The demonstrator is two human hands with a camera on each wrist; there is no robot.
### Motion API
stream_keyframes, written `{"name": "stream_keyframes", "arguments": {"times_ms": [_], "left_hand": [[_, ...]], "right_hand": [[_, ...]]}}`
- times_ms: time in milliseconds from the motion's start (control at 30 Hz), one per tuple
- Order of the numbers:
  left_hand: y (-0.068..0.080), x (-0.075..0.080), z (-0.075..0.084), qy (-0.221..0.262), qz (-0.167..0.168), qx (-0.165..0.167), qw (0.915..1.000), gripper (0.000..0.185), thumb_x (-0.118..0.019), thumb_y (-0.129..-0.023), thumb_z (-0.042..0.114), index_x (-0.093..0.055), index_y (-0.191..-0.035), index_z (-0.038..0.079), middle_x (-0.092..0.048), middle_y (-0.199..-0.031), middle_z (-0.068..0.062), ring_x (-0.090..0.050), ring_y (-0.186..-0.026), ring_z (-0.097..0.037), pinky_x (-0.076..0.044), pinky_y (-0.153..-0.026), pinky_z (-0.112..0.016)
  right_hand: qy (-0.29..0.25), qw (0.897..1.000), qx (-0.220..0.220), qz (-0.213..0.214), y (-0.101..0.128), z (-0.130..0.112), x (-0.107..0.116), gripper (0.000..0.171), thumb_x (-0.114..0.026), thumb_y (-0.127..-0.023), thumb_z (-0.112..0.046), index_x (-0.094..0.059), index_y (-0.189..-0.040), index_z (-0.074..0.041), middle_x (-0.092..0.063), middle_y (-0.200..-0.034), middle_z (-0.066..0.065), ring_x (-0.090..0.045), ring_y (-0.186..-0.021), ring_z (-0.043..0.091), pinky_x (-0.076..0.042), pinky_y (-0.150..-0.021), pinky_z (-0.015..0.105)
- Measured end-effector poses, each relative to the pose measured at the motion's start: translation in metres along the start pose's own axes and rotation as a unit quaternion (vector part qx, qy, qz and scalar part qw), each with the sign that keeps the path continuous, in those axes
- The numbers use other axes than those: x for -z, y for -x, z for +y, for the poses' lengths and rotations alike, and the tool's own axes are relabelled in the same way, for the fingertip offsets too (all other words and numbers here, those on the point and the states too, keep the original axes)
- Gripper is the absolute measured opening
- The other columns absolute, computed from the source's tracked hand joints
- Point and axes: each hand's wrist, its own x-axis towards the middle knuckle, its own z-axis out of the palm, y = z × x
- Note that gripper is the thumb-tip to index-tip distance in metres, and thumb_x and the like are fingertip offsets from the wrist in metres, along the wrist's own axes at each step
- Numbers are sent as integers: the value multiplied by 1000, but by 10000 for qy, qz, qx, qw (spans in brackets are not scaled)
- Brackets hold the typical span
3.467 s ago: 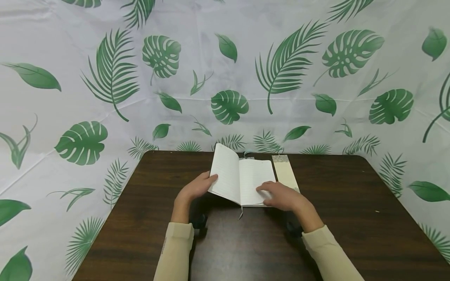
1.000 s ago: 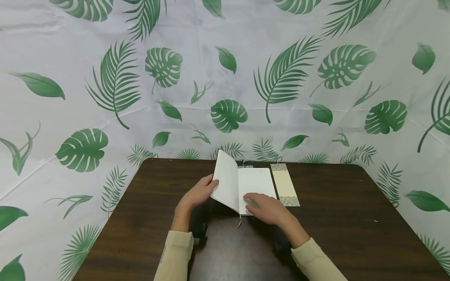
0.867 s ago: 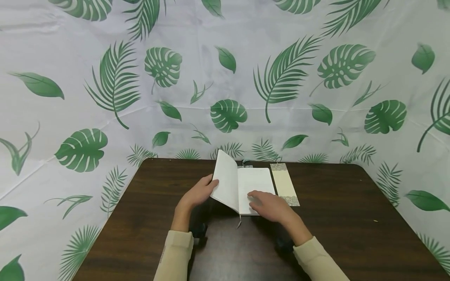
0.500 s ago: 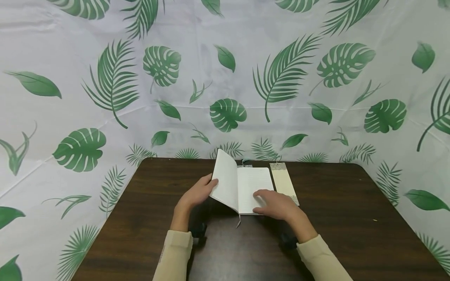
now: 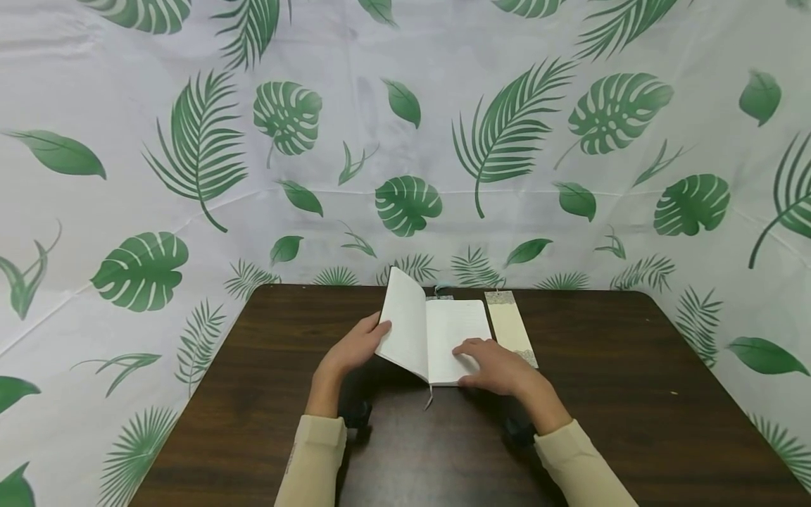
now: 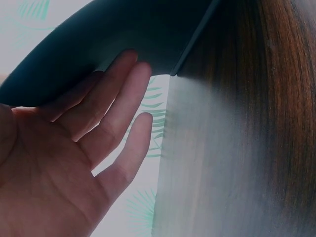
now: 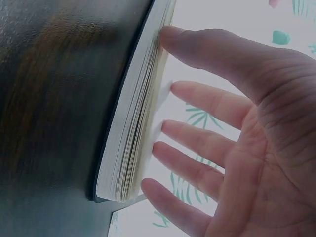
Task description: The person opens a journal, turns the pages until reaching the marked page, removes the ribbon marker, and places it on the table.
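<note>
A bare left hand (image 5: pixel 351 345), an opened notebook with a dark cover and white paper pages (image 5: pixel 404 327), and a bare right hand (image 5: pixel 500 367), over a dark brown wood-grain table (image 5: pixel 633 394).
The left hand pinches the notebook's raised left side, thumb over the page, outstretched fingers behind the cover; a thin pale ribbon (image 5: pixel 429 398) hangs from the spine's near end; a small grey patterned piece (image 5: pixel 440 297) shows partly beyond the far edge; the notebook's right side lies on the table, where the right hand, loosely spread and gripping nothing, has its fingertips at the page; just beside it lies a flat cream rectangular strip with patterned ends (image 5: pixel 509 322).
</note>
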Motion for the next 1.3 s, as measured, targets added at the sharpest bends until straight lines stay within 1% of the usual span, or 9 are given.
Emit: {"name": "stream_keyframes", "arguments": {"times_ms": [200, 367, 467, 600, 733, 900, 1000, 1133, 1300], "left_hand": [[-1, 0, -2, 23, -32, -1, 10000, 54, -37, -118, 32, -41, -162, 1, -71, -123, -18, -68, -105, -19, -50, -107, -51], [0, 1, -2, 22, -16, 25, 10000, 55, -37, -118, 33, -39, -164, 2, -70, -124, -18, -67, -106, -20, -49, -108, -52], [1, 1, -1, 24, -14, 51, 10000, 55, -37, -118, 33, -39, -164, 2, -71, -124, -18, -67, -106, -20, -50, -108, -52], [1, 0, 0, 5, -7, 50, 10000, 54, -37, -118, 32, -39, -163, 2, -71, -123, -18, -67, -105, -20, -50, -107, -51], [1, 0, 0, 0, -3, 63, 10000, 54, -37, -118, 33, -39, -163, 2, -70, -124, -18, -67, -106, -21, -50, -108, -51], [1, 0, 0, 25, -21, 69, 10000, 55, -37, -118, 33, -38, -164, 3, -69, -126, -18, -67, -108, -21, -49, -109, -52], [1, 0, -1, 30, -35, 60, 10000, 55, -37, -118, 34, -38, -164, 3, -69, -126, -18, -67, -108, -21, -49, -109, -52], [1, 0, -1, 30, -31, 82, 10000, 56, -38, -118, 34, -38, -165, 3, -70, -125, -18, -67, -107, -21, -49, -109, -51], [1, 1, 0, 37, 12, 113, 9999, 54, -38, -118, 33, -40, -163, 3, -71, -123, -17, -67, -105, -20, -50, -108, -51]], "right_hand": [[-67, 9997, 247, -36, 0, 4, 1, 48, -81, -96, -25, -68, -140, -8, -63, -151, 16, -56, -143, 39, -45, -117, 59], [-145, 9994, 259, -151, 1, 2, 3, 44, -76, -99, -19, -67, -141, -7, -61, -153, 17, -55, -144, 41, -44, -118, 60], [-208, 9990, 309, -235, 2, 2, 4, 46, -75, -100, -19, -66, -143, -6, -59, -155, 18, -54, -145, 41, -43, -119, 60], [-343, 9977, 511, -300, 2, 7, 6, 49, -76, -99, -20, -65, -144, -5, -58, -156, 20, -52, -147, 43, -41, -120, 61], [-546, 9965, 519, -367, 4, 10, 8, 50, -77, -99, -21, -64, -145, -5, -55, -158, 23, -49, -149, 46, -38, -122, 63], [-621, 9956, 600, -358, 5, 12, 10, 46, -75, -101, -21, -65, -143, -5, -56, -157, 23, -50, -148, 46, -38, -121, 64], [-628, 9960, 569, -298, 5, 12, 9, 42, -73, -101, -17, -66, -141, -4, -60, -153, 20, -52, -145, 44, -40, -120, 62], [-390, 9986, 325, -165, 4, 9, 7, 43, -73, -97, -8, -66, -139, -6, -63, -150, 16, -56, -141, 41, -45, -116, 60], [515, 9986, -82, 132, 3, 5, 2, 49, -77, -94, -10, -66, -142, -10, -63, -149, 15, -60, -135, 43, -48, -108, 66]]}}
